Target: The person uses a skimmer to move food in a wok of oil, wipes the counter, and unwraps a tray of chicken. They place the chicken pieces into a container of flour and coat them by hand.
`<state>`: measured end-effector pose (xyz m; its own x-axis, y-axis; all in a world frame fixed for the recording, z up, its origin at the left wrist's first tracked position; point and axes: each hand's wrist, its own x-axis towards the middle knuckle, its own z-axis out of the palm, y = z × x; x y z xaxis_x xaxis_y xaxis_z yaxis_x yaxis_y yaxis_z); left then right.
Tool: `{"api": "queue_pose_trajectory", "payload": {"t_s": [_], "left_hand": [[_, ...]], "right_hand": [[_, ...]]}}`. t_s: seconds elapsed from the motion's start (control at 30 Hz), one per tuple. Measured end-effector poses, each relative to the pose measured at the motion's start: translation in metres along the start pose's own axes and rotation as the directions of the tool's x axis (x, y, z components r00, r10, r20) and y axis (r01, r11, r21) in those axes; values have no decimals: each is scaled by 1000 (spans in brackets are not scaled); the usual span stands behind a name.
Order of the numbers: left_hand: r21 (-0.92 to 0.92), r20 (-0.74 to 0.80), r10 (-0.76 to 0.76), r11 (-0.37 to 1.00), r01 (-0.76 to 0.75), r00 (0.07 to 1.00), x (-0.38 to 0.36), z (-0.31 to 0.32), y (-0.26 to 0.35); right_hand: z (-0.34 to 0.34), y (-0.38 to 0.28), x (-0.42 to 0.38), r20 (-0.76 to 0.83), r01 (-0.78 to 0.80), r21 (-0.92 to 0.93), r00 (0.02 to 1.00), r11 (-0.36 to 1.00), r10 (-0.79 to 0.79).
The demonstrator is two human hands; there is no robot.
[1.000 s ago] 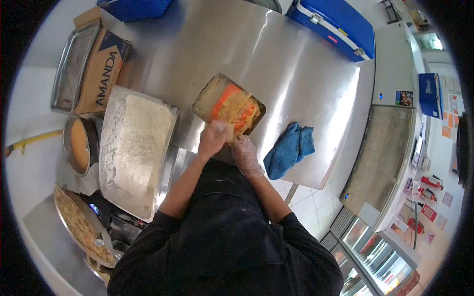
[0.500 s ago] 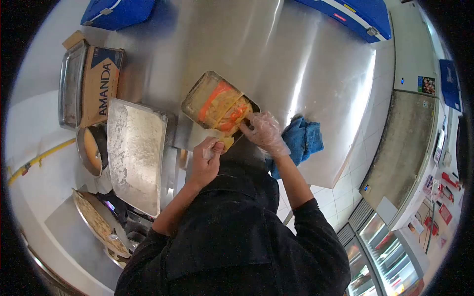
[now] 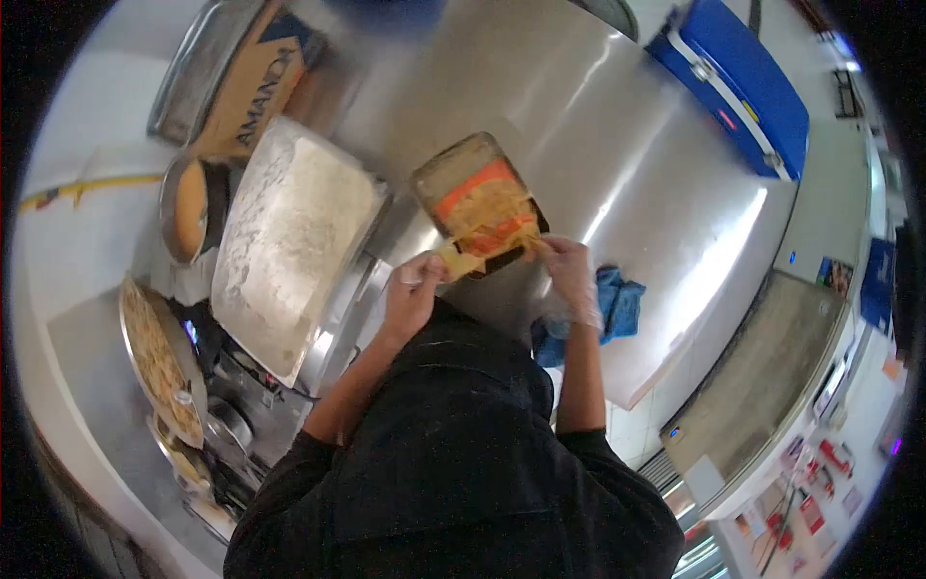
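Fingers (image 3: pixel 426 263) of my left hand (image 3: pixel 411 291) pinch a yellow sheet (image 3: pixel 460 263) at the pan (image 3: pixel 461 159). My gloved right hand (image 3: pixel 569 273) meets the food (image 3: pixel 490 205); blur hides whether it grips.

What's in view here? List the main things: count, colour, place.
Steel table: one, silver, centre
Food pan: one, dark, on table
Food: several pieces, orange and yellow, in pan
Cloth: one, blue, right of pan
Cooler: one, blue, upper right
Carton: one, brown, upper left
Large tray: one, whitish-silver, left of pan
Pot: one, dark, left side
Wide vessel: one, grey, lower left
Pipe: one, yellow, far left
Red items: several, red, lower right
Sleeves: two, black, bottom
Left hand: one, near-left pan edge, holding yellow piece
Right hand: one, clear-gloved, pan's right edge
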<state>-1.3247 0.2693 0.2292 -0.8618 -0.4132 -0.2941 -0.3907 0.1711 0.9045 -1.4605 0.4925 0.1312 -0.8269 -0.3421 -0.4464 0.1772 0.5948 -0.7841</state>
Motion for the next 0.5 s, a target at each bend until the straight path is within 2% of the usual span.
{"api": "queue_pose_trajectory", "payload": {"t_s": [0.03,0.07,0.1,0.13,0.17,0.2,0.23,0.3,0.33,0.37,0.4,0.47,0.5], "left_hand": [[-7,7,-52,999,52,999,-5,-1,-37],[-38,22,-28,999,29,999,-7,0,-62],[-63,30,-8,998,10,1000,-12,0,-74],[-112,63,-78,990,84,995,-18,-1,-69],[-162,99,-139,975,154,985,-22,-1,-64],[-162,100,2,987,14,995,-22,-4,-62],[-159,112,144,979,-125,983,-22,-8,-62],[-199,135,33,980,-6,990,-26,-8,-64],[-222,157,-15,974,50,988,-27,-9,-63],[-141,176,-83,984,108,981,-29,-13,-63],[-165,127,-72,982,92,989,-29,-14,-62],[-220,50,-50,974,59,998,-28,-8,-58],[-224,67,-53,972,67,996,-26,-6,-51]], "right_hand": [[-14,-20,-9,-27,16,-9,999,1000,-16],[-23,-48,-14,29,-11,-21,1000,1000,11],[-19,-50,-12,45,50,57,998,997,-52],[-17,-94,-20,91,22,83,995,996,-29],[-3,-115,-16,199,89,136,973,987,-115],[11,-133,-12,298,144,193,934,971,-198],[29,-165,-12,337,273,162,888,948,-313],[71,-228,-22,407,507,107,762,855,-503],[84,-236,-24,383,559,44,756,828,-531],[93,-240,-27,351,601,-21,753,799,-557],[97,-239,-30,313,633,-90,751,769,-581],[78,-216,-28,196,630,-24,765,777,-614],[63,-197,-25,133,629,1,771,777,-623]]}}
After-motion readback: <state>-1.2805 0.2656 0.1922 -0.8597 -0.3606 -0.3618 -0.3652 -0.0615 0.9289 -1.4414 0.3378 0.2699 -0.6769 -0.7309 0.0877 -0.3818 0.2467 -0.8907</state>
